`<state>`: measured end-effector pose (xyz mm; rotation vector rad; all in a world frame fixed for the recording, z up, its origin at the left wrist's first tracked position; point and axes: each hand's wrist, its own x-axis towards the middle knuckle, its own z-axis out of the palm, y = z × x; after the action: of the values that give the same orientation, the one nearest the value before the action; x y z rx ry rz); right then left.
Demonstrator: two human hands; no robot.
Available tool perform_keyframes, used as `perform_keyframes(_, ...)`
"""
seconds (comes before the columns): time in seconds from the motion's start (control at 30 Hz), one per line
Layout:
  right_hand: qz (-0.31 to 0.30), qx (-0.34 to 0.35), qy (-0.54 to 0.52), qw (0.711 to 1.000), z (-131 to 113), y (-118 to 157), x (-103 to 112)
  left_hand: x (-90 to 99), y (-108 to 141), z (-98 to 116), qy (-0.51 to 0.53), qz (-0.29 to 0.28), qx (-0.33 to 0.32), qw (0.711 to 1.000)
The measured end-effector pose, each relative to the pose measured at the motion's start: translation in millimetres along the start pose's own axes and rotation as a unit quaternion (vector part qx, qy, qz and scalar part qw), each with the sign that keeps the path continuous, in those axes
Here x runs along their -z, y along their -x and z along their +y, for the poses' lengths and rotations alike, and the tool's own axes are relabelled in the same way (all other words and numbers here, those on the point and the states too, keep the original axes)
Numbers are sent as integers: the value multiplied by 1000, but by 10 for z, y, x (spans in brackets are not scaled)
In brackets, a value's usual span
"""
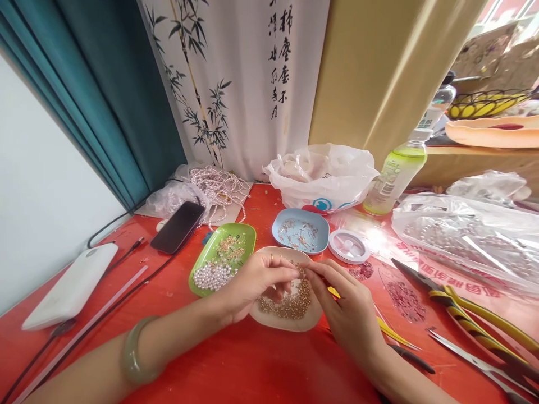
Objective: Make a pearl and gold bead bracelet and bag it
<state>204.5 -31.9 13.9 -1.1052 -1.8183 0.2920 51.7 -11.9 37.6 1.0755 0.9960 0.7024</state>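
Over a cream dish (pixel 257 321) of small gold beads (pixel 290 306), my two hands meet almost fingertip to fingertip. My left hand (pixel 263 278) is pinched, thumb against forefinger; what it grips is too small to name. Thumb and fingers of my right hand (pixel 343 297) are also pressed together, on something I cannot make out. Left of the dish, a green tray (pixel 248 235) carries white pearl beads (pixel 214 275) and gold pieces (pixel 231 247). Behind it, a blue dish (pixel 280 242) contains small metal pins (pixel 300 233).
Pliers (pixel 463 314), scissors (pixel 471 356) and yellow tweezers (pixel 398 334) lie at right. A clear spool (pixel 349 247), plastic bag (pixel 322 177) and bottle (pixel 393 177) stand behind. A phone (pixel 177 226), power bank (pixel 71 286), cables and pearl strands (pixel 219 188) are at left.
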Motion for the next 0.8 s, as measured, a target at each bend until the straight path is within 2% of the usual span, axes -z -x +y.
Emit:
perform_keyframes(0.17, -1, 86, 99, 991, 26, 27, -8, -9, -3, -8, 10, -17, 2, 1000)
perform_keyframes(0.33, -15, 146, 151, 978, 89, 48, -8, -7, -10, -17, 23, -29, 1, 999)
perform_keyframes(0.57, -53, 226, 244, 942, 197, 35, 33, 45, -34, -10, 40, -52, 30, 997)
perform_keyframes(0.8, -74, 280, 310, 906, 165, -5, 66, 92, -62, -26, 61, -61, 58, 995)
